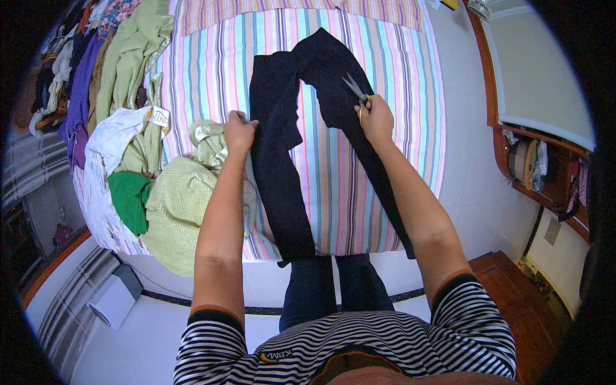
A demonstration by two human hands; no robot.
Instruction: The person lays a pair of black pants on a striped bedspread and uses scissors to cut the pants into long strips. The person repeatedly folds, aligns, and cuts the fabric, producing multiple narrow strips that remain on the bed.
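A pair of black trousers [279, 144] lies spread on a striped bedsheet [332, 192], its legs pointing towards me. Between the legs, the inner edges look jagged, and striped sheet shows through the gap. My right hand [377, 120] grips scissors [356, 89] by their gold-coloured handles. Their blades point up and left over the trousers' right-hand leg and look slightly apart. At the outer edge of the left-hand leg is my left hand [240, 131], thumb and fingers pinching the black cloth there.
Left of the trousers lie a pale green knitted blanket [178, 207], a green cloth [129, 199] and a white garment [106, 149]. More clothes, including a purple one [86, 91], hang or lie farther left. A wooden cabinet [544, 168] stands at right.
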